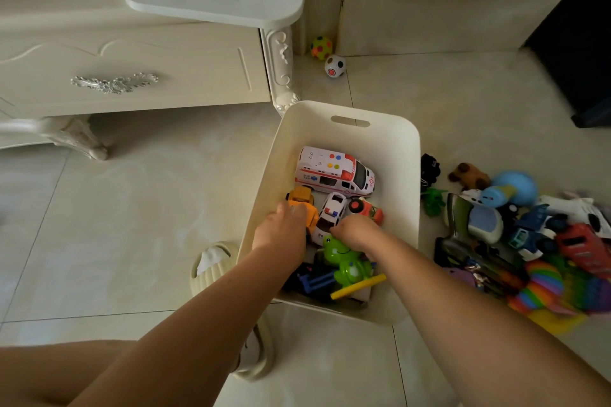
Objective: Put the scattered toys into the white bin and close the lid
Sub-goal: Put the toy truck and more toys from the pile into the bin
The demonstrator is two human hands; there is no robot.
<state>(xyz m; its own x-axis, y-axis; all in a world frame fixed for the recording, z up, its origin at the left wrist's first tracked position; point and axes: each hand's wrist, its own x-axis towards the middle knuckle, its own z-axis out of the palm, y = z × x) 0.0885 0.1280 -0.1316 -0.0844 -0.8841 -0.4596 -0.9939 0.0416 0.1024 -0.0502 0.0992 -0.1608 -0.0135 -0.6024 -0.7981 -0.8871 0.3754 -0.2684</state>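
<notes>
Forearms, both bare, reach down and forward from the lower edge of the view into the white bin (347, 109), which stands open on the tiled floor beside a cream cabinet (132, 76).

Left hand (281, 231): back turned up, fingers curled down over the rear of a yellow truck (302, 198), gripping it near the bin's left wall.

Right hand (357, 231): knuckles up, fingers tucked under and hidden. It sits over the head of a green frog (344, 258) and touches a white police car (330, 211). Cannot tell whether it holds either one.

Also in the bin: an ambulance (334, 172) toward the far end, a red-orange vehicle (367, 208), a yellow stick (358, 286).

Outside it: a toy pile (529, 235) on the floor just right of the bin, and two balls (334, 66) well apart from it by the wall corner.
</notes>
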